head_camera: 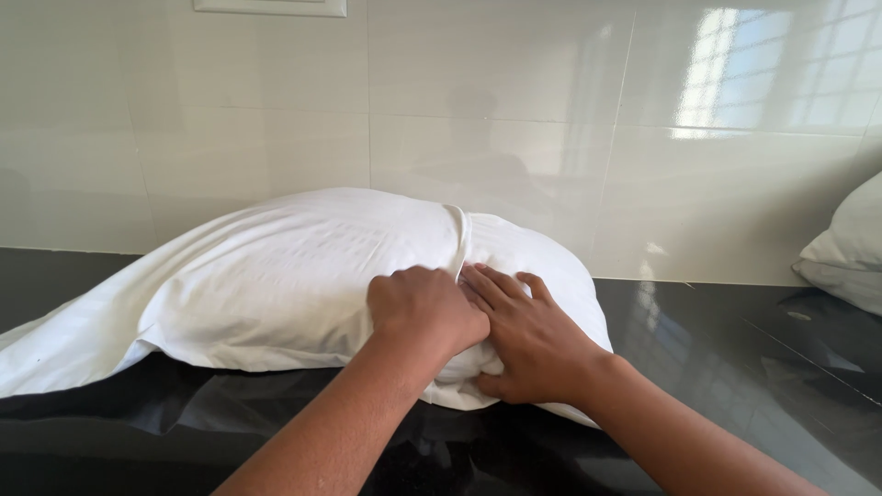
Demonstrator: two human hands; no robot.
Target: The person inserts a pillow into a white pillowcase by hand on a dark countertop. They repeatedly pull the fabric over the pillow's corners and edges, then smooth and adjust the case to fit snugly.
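Pillow [303, 276] in a white case lies on the black counter [735, 367] against the tiled wall [514, 119], left hand [424, 312] clenched on the case's open edge near the pillow's right end, right hand [528, 335] flat and unclenched just beside it, second pillow [850, 248] well apart right.

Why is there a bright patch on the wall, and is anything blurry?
Head view: the glossy tiled wall mirrors a window as glare; the dark counter reflects too; the white pillow and both hands, left hand and right hand, look sharp.
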